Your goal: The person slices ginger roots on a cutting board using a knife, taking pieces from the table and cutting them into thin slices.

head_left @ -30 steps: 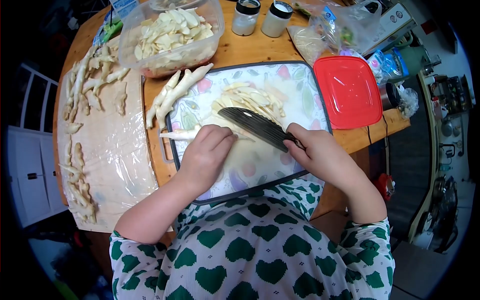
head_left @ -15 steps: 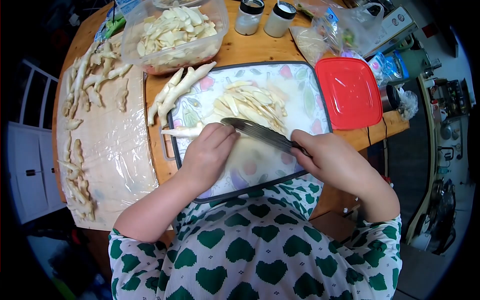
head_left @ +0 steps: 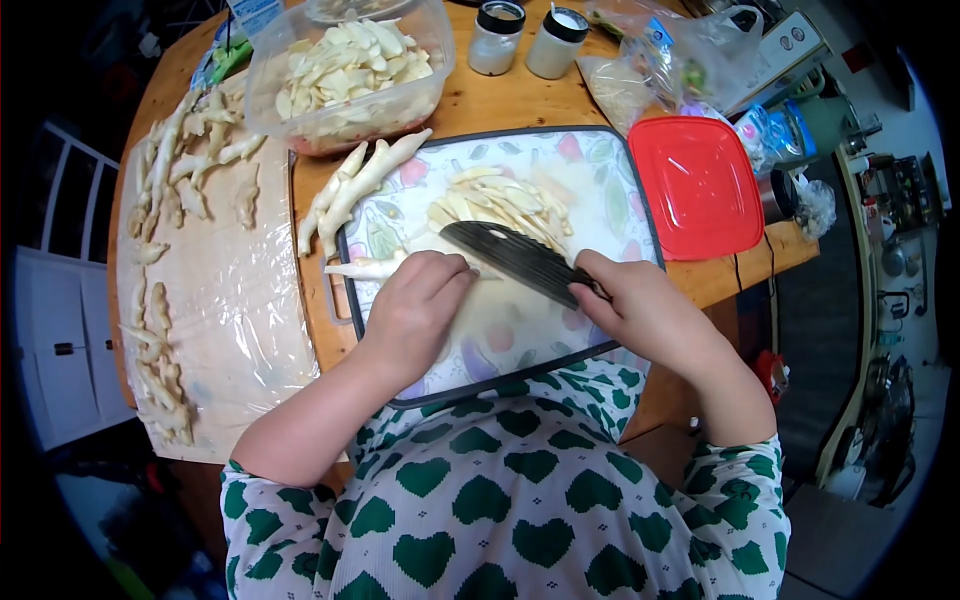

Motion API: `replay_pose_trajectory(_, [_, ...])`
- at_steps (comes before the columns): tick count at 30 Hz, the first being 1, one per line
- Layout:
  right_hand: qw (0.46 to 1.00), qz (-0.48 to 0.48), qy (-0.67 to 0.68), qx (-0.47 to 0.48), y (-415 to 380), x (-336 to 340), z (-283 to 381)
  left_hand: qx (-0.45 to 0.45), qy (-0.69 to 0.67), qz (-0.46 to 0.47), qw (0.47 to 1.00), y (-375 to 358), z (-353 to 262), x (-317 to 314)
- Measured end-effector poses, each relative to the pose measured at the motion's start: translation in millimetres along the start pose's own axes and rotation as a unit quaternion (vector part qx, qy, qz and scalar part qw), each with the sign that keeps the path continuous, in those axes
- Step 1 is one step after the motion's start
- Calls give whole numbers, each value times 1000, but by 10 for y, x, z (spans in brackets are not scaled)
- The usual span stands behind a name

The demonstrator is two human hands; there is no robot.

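My left hand (head_left: 415,312) is closed on a pale ginger root (head_left: 365,269), whose end sticks out past my fingers on the cutting board (head_left: 600,345). In my right hand (head_left: 635,300) is the handle of a dark, wavy-bladed knife (head_left: 515,262). The blade lies tilted beside my left fingertips, over the near edge of a pile of pale slices (head_left: 500,203). A thin slice shows below the blade, near my left fingers. Another branched ginger root (head_left: 358,185) rests across the board's upper left edge.
A plastic tub (head_left: 425,100) of slices stands behind the board. Two jars (head_left: 495,40) are at the back. A red lid (head_left: 697,188) lies at the right, near plastic bags (head_left: 690,60). More ginger pieces (head_left: 160,160) lie on a plastic-covered sheet (head_left: 245,320) at the left.
My right hand has moved slightly left and up, and the knife blade has tilted to show more of its flat side. My left hand has barely moved.
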State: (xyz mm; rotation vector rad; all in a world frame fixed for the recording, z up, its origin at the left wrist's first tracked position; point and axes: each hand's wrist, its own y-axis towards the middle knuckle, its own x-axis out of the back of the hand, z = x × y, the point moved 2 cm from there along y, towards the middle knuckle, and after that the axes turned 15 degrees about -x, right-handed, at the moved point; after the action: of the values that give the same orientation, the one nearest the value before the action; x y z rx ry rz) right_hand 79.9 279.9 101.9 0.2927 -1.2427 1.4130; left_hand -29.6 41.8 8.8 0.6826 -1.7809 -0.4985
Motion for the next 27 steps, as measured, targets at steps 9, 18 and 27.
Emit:
replay_pose_trajectory(9, [998,-16,-34,49,-201,109,130,-2,27,-2,1000,-16,-34,-16])
replay_pose_trajectory(18, [998,24,-24,44,46,62,321,2,30,-8,1000,27,-28,-13])
replay_pose_trajectory(27, [999,5,-24,35,104,-34,183,23,12,13,1000,-42,-23,-6])
